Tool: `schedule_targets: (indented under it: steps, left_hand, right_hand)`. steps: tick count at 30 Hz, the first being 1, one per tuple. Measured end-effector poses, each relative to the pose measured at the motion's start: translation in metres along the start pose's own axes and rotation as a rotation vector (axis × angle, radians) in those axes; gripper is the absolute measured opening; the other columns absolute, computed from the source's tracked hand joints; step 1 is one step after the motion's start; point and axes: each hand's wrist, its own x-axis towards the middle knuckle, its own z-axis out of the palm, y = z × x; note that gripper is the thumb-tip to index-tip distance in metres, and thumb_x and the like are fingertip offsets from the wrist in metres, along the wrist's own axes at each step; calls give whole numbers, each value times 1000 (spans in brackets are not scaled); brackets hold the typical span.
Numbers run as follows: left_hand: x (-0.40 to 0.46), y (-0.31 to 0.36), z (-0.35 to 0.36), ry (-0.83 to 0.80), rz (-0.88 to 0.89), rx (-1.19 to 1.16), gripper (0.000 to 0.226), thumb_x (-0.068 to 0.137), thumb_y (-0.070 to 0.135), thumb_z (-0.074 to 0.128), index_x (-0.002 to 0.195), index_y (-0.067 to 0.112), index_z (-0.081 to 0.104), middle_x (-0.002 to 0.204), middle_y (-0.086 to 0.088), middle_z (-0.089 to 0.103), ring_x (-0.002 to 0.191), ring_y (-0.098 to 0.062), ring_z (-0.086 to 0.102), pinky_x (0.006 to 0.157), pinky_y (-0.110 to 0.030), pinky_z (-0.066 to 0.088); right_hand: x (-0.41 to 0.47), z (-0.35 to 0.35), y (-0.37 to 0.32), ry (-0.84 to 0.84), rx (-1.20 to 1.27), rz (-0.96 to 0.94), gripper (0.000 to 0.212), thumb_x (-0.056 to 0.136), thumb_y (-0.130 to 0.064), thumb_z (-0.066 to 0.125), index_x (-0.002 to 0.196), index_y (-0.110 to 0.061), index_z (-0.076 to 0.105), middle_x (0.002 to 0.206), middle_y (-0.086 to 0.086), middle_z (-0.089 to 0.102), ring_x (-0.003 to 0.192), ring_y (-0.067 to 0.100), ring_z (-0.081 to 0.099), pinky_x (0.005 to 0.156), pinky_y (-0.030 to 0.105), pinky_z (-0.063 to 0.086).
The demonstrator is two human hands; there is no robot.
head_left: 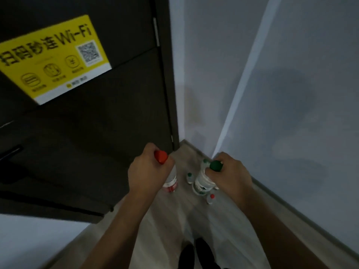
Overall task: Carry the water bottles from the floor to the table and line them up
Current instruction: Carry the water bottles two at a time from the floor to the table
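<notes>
feet: dark shoes [196, 253] at 6 o'clock, on the pale wood floor [174, 226].
left hand [144, 172]: at about 7 o'clock of frame centre, fingers curled tight round the neck of the red-cap bottle [171, 180], just under the cap. Cap sticks out above the fist, body hangs below with a red label showing.
right hand [230, 174]: at about 5 o'clock of centre, fingers clenched round the neck of the green-cap bottle [203, 182]. Cap pokes out at the thumb side, clear body with a white label hangs below.
held bottles: both look clear of the floor, side by side, apart from each other. Neither hand has a loose finger visible.
floor bottles: small green-cap bottle [189, 177] stands between the two held ones. Small red-cap bottle [210, 199] at 5 o'clock of the green-cap bottle. Another green cap [205, 162] shows at 12 o'clock of it, mostly hidden.
corner: bottles sit in the corner where the dark door [97, 133] meets the grey wall [291, 94].
door: yellow Wi-Fi sign [52, 59] with QR code at 10 o'clock.
</notes>
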Motion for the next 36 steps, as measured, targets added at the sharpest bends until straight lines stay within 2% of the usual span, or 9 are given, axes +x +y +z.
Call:
schedule_targets:
  steps: [4, 7, 10, 13, 17, 23, 27, 31, 36]
  left_hand:
    - [9, 23, 21, -170, 86, 8, 26, 81, 41, 69, 88, 26, 50, 73, 8, 58, 69, -12, 62, 69, -38, 56]
    - [8, 48, 36, -251, 166, -21, 27, 81, 42, 68, 91, 25, 50, 79, 5, 61, 77, -20, 64, 75, -41, 55]
    - [3, 77, 53, -297, 266, -42, 26, 80, 43, 68, 88, 27, 49, 74, 8, 59, 72, -17, 63, 68, -36, 52]
    - [-11, 111, 73, -353, 359, -50, 26, 79, 41, 69, 83, 26, 49, 66, 7, 57, 64, -14, 60, 63, -36, 54]
    - [-46, 155, 105, -383, 492, -64, 30, 78, 41, 71, 74, 28, 43, 58, 9, 54, 55, -8, 55, 52, -27, 41]
    - [-120, 229, 152, -491, 649, -37, 27, 78, 46, 66, 80, 29, 45, 61, 11, 55, 58, -4, 53, 51, -24, 36]
    - [-189, 281, 180, -545, 750, -59, 28, 77, 43, 68, 80, 26, 46, 64, 9, 56, 60, -4, 53, 52, -24, 36]
    - [-267, 331, 205, -609, 834, -70, 29, 77, 42, 69, 81, 22, 48, 66, 6, 58, 64, -18, 58, 60, -34, 48]
    - [-371, 384, 235, -697, 952, -99, 30, 76, 42, 71, 82, 22, 49, 68, 5, 60, 69, -26, 60, 67, -41, 53]
  right_hand:
    - [-20, -14, 15, 122, 1, 133, 20, 77, -39, 66, 77, -32, 47, 60, -13, 57, 46, 4, 57, 42, 19, 35]
    - [-41, -32, 36, 217, 8, 232, 18, 77, -39, 65, 78, -33, 48, 62, -12, 58, 49, 6, 58, 43, 20, 39]
    - [-59, -50, 58, 329, 20, 330, 20, 73, -42, 65, 85, -30, 53, 68, -12, 59, 59, 10, 57, 50, 25, 45]
    - [-83, -68, 84, 427, 27, 412, 21, 73, -42, 66, 85, -30, 54, 67, -14, 57, 58, 7, 54, 47, 23, 38]
    - [-124, -93, 126, 539, 82, 534, 19, 73, -41, 65, 83, -31, 53, 66, -14, 57, 58, 5, 54, 46, 22, 34]
    - [-200, -136, 192, 665, 108, 661, 20, 73, -43, 63, 84, -30, 52, 69, -13, 57, 61, 5, 54, 49, 24, 38]
    - [-266, -168, 241, 760, 121, 751, 21, 73, -42, 64, 81, -30, 49, 67, -12, 55, 60, 5, 51, 47, 24, 32]
    - [-339, -195, 288, 841, 137, 858, 23, 69, -44, 62, 79, -27, 50, 68, -9, 57, 63, 16, 56, 54, 29, 42]
    - [-434, -220, 342, 944, 146, 981, 25, 69, -46, 62, 82, -28, 51, 71, -9, 58, 66, 18, 57, 56, 30, 42]
